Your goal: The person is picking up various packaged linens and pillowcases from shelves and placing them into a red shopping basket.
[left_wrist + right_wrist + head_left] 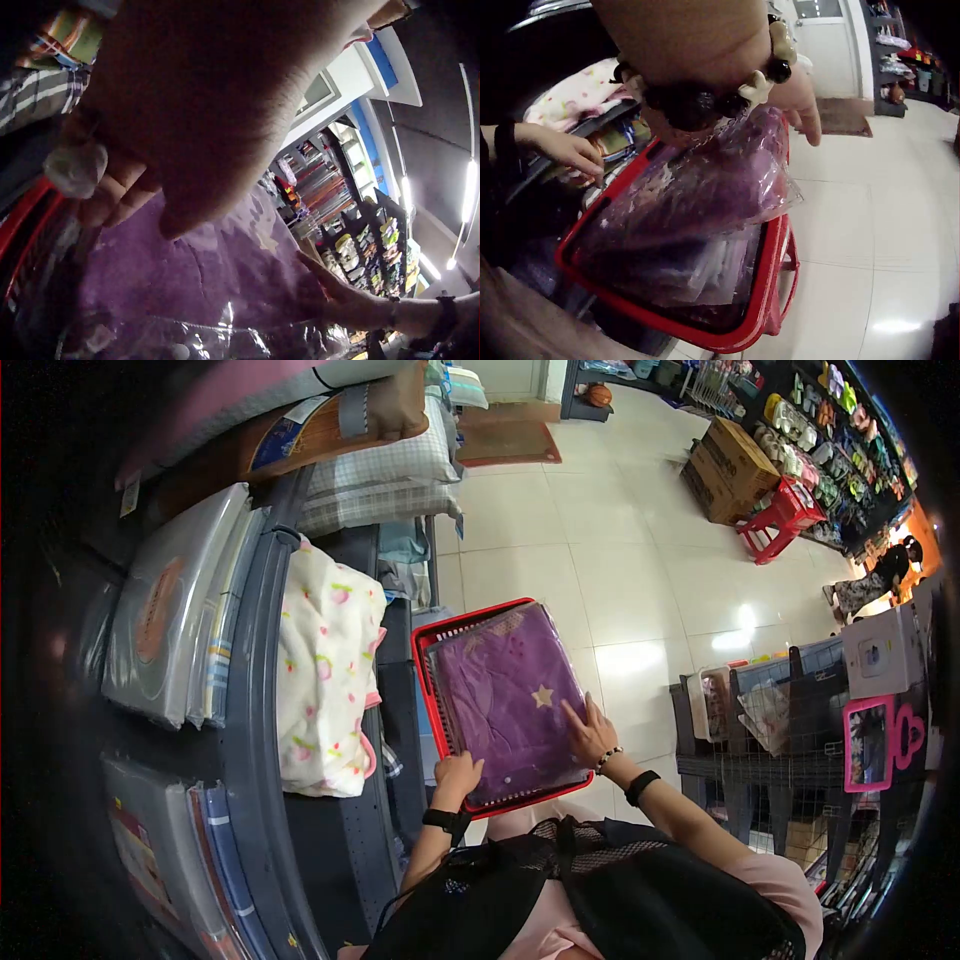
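Note:
A purple package with a star [510, 695] in clear plastic lies in a red basket [424, 715]. The right hand [593, 734] rests at the package's right side, fingers extended; in the left wrist view that hand [346, 298] is at the package's edge. Over the basket's near left side is the left hand [457, 774], its fingers loosely bent and its thumb over the purple package [187, 270]. The right wrist view shows the left hand [568, 154] with relaxed fingers holding nothing. There the plastic [705, 187] slants over other clear-wrapped packages [705, 262] in the basket.
Shelves [262, 660] at the left hold a white patterned blanket [325, 670], wrapped bedding and pillows [385, 480]. Cardboard boxes [730, 468] and a red stool [780, 520] stand on the tiled floor, back right. A person [880, 580] is at the far right, beyond a wire rack [760, 795].

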Tool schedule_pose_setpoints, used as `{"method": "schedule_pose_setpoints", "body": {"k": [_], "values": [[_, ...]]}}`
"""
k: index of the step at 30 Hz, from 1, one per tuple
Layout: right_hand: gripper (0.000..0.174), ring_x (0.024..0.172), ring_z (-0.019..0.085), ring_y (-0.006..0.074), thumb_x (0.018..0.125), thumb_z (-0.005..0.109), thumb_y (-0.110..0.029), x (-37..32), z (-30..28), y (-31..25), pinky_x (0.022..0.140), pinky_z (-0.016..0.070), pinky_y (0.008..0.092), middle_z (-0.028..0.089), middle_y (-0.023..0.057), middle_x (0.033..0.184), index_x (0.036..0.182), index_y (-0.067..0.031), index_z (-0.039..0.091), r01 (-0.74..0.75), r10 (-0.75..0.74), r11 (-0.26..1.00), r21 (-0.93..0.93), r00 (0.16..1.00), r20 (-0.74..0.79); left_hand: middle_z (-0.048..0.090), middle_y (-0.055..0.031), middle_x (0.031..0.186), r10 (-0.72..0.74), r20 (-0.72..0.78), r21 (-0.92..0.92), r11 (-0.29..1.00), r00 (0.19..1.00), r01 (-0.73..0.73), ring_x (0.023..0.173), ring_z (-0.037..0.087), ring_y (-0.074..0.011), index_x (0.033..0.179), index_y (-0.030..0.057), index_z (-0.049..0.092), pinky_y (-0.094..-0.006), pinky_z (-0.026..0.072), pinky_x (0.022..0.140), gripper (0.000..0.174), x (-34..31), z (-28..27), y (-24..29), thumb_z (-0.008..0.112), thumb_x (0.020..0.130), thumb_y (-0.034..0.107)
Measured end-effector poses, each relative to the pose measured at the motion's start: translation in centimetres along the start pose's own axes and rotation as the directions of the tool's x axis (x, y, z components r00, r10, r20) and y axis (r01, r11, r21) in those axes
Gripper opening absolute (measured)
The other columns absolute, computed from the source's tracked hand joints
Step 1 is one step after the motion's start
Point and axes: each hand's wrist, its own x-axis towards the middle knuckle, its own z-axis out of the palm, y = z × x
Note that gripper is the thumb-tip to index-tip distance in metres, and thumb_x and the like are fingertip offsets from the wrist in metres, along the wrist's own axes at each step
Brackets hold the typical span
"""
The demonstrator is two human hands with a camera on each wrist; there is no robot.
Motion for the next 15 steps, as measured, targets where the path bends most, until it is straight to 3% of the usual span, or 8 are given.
{"method": "schedule_pose_setpoints", "body": {"k": [2,3,6,10,11,15], "values": [[0.072,0.118,0.019,0.0407,0.072,0.052,-0.036,0.5,0.2,-0.5,0.093,0.0250,0.0443,0.011,0.0291,0.128,0.130,-0.0229,0.011,0.141,-0.148,0.956,-0.257,0.989,-0.009,0.057,-0.0200,0.079,0.055,0.018,-0.017,0.998,0.998,-0.055,0.078,0.055,-0.0345,0.086,0.0010,0.054,-0.0430,0.0414,0.068,0.042,0.6,1.2,0.5,0.042,0.078,0.040],[0.072,0.118,0.019,0.0407,0.072,0.052,-0.036,0.7,0.5,-0.7,0.093,0.0250,0.0443,0.011,0.0291,0.128,0.130,-0.0229,0.011,0.140,-0.146,0.957,-0.256,0.989,-0.007,0.057,-0.0195,0.077,0.110,0.031,-0.036,0.993,0.993,-0.109,0.075,0.054,-0.0350,0.083,0.0035,0.054,-0.0440,0.0411,0.067,0.040,0.7,1.9,0.8,0.042,0.078,0.041],[0.072,0.123,0.002,0.0380,0.075,0.040,-0.050,1.4,1.8,-1.0,0.098,0.0122,0.0449,0.002,0.0276,0.131,0.131,-0.0212,0.005,0.198,-0.181,0.950,-0.240,0.979,0.092,0.056,-0.0220,0.083,0.140,0.126,-0.161,0.980,0.982,-0.119,0.081,0.054,-0.0373,0.088,0.0024,0.054,-0.0459,0.0401,0.072,0.038,0.4,2.2,1.9,0.041,0.079,0.037],[0.075,0.123,-0.002,0.0373,0.075,0.035,-0.055,2.7,3.7,-1.8,0.099,0.0083,0.0440,-0.001,0.0286,0.130,0.131,-0.0173,0.002,0.146,-0.111,0.969,-0.198,0.978,0.178,0.056,-0.0222,0.083,0.109,0.123,-0.174,0.981,0.986,-0.087,0.080,0.053,-0.0378,0.091,0.0038,0.050,-0.0453,0.0410,0.069,0.036,0.4,2.4,1.9,0.041,0.079,0.037],[0.076,0.123,-0.003,0.0370,0.073,0.035,-0.058,3.1,4.2,-1.5,0.099,0.0059,0.0433,-0.003,0.0261,0.132,0.131,-0.0214,0.003,0.131,-0.101,0.972,-0.197,0.983,0.154,0.056,-0.0222,0.083,0.105,0.128,-0.173,0.981,0.986,-0.082,0.080,0.053,-0.0378,0.091,0.0038,0.050,-0.0453,0.0410,0.069,0.036,0.7,2.8,1.6,0.041,0.079,0.037],[0.074,0.123,-0.006,0.0356,0.075,0.033,-0.057,3.9,4.9,-0.1,0.099,0.0027,0.0430,-0.006,0.0255,0.132,0.131,-0.0208,0.001,0.115,-0.069,0.976,-0.183,0.968,0.242,0.058,-0.0184,0.076,0.061,0.059,-0.267,0.963,0.996,-0.043,0.075,0.055,-0.0358,0.089,0.0060,0.050,-0.0447,0.0415,0.065,0.030,1.0,1.9,1.3,0.041,0.080,0.034]]}}
